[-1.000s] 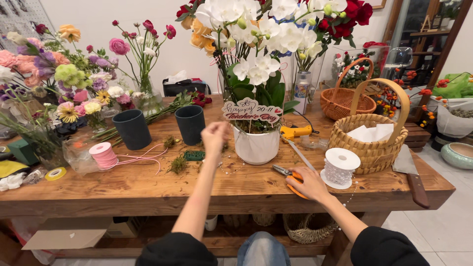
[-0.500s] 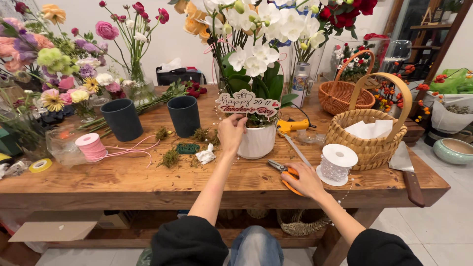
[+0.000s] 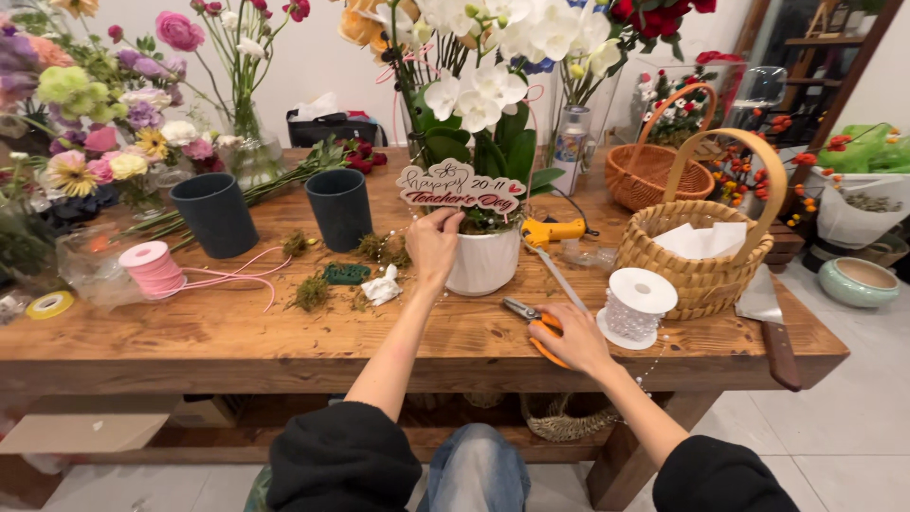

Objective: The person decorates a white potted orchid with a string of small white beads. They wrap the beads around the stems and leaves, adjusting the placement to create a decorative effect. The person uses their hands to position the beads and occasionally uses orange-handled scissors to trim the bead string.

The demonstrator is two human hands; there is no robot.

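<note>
A: Biggest first. The white ceramic pot of white orchids [image 3: 485, 261] sits mid wooden table [image 3: 218, 337]. Prob heavy, top-heavy, petals fragile; take it by the pot wall, not the stems.

B: Left hand [image 3: 434, 245]?

A: Arm stretched to 12 o'clock, fingers pinched on the pink cut-out greeting sign [image 3: 459, 187] at the pot rim. Thin, stiff, light; hold the lower edge.

B: Right hand [image 3: 572, 343]?

A: At 2 o'clock, palm down over the orange-handled scissors [image 3: 528, 317]; can't tell if it's gripping. Blades are hard and sharp, so handles only.
</note>
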